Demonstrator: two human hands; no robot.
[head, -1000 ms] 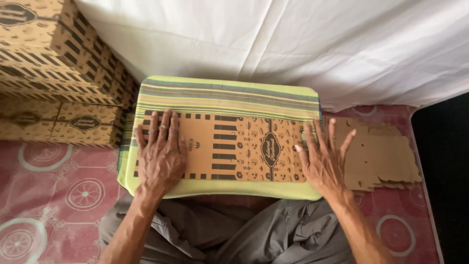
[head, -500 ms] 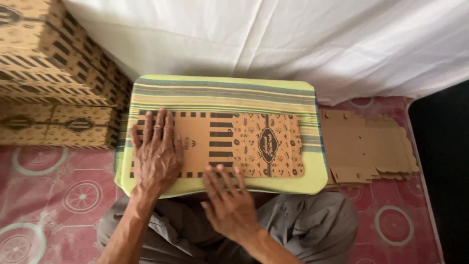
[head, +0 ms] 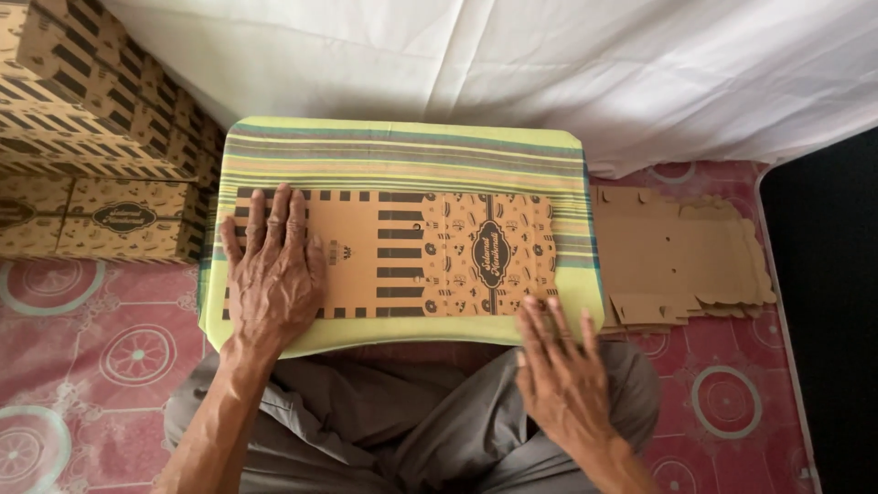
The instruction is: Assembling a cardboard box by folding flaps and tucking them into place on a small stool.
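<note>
Head view: person seated cross-legged in grey trousers [head: 366,421], a striped yellow-green lap board [head: 402,151] across the knees. A flat, unfolded printed cardboard box blank [head: 412,256] lies on the board, long side running left to right, brown with black stripes and an oval emblem toward its right half.

Left hand [head: 273,270]: palm down, fingers spread and extended, pressed flat on the left end of the blank. It grips nothing; it only bears down on the card. Fingertips point away from the body, toward the far edge of the blank. Wrist crosses the near edge of the board.

Right hand [head: 560,370]: open, fingers loosely spread, palm down, holding nothing. It lies over the right knee, fingertips at the near edge of the board, just below the right end of the blank. Whether the fingertips touch the blank's corner cannot be told.

Right of the right hand, beside the board: a stack of plain-side-up flat cardboard blanks [head: 681,256] on the red patterned floor mat [head: 732,402]. Left of the left hand: assembled printed boxes [head: 91,137] stacked against one another. Beyond the board: white draped cloth [head: 512,64].
</note>
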